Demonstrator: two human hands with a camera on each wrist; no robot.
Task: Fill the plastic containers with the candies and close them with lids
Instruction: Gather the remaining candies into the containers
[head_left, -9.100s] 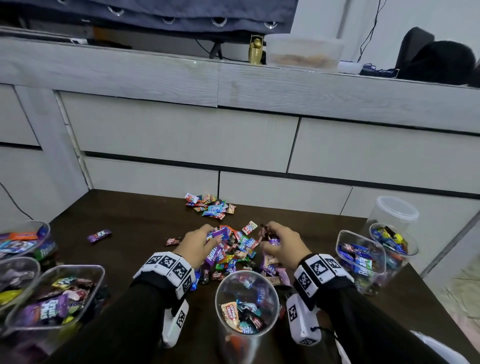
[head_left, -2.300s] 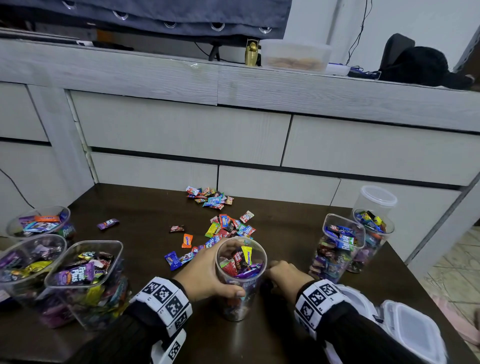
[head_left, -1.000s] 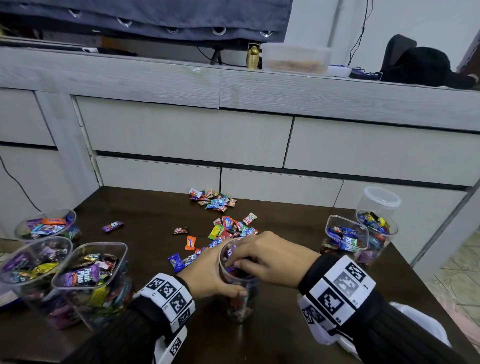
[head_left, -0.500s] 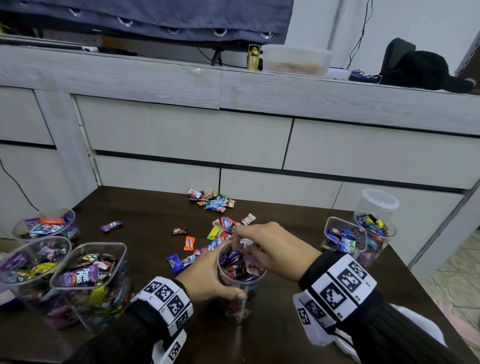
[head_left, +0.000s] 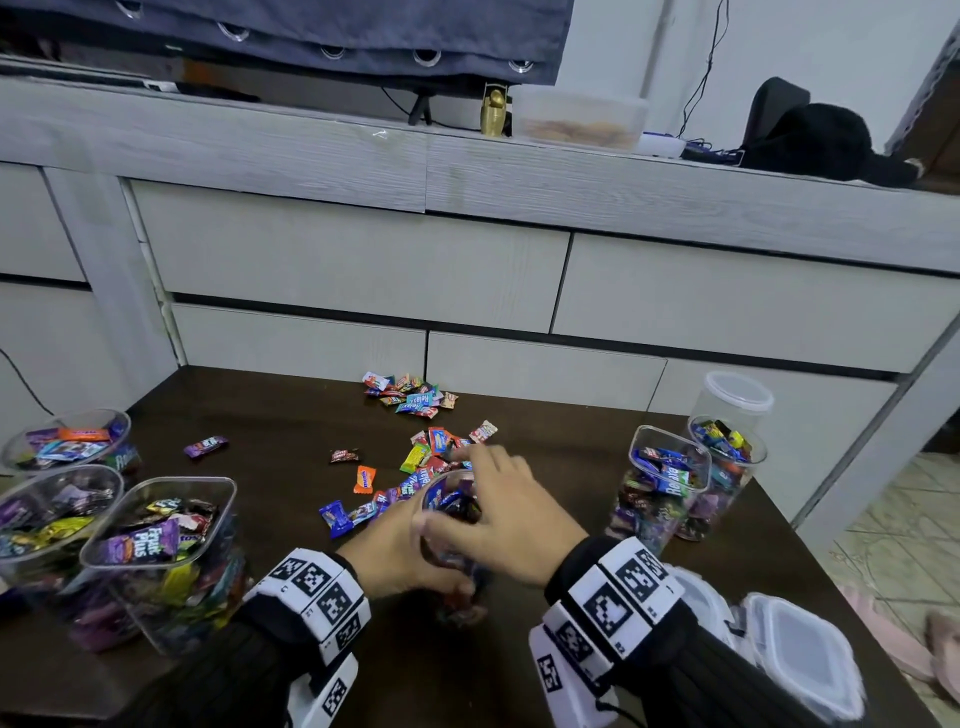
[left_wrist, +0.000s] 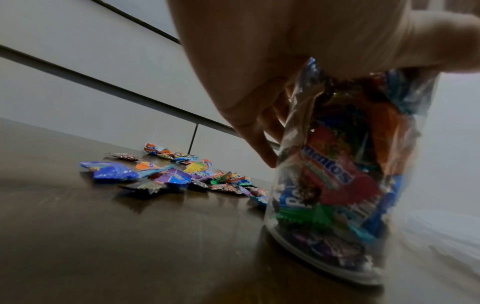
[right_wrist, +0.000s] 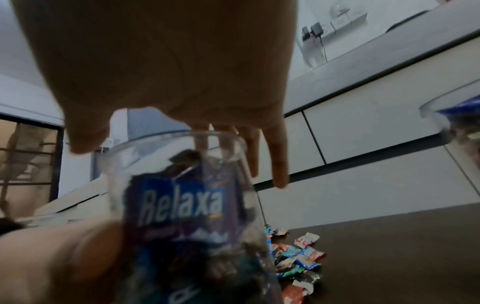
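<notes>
On the dark worktop stands a round clear container, nearly full of wrapped candies. Its side is clasped by the left hand, a grasping grip on the container. Over its mouth the right hand is spread flat, fingers straight, a released grip. Just beyond lie loose candies, with lids at right.

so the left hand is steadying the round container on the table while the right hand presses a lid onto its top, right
Not quite. The left hand does grip the round container standing on the table, but the right hand holds no lid: its straight fingers reach over the open rim, as the right wrist view shows. The lids lie on the table by the right forearm.
</notes>
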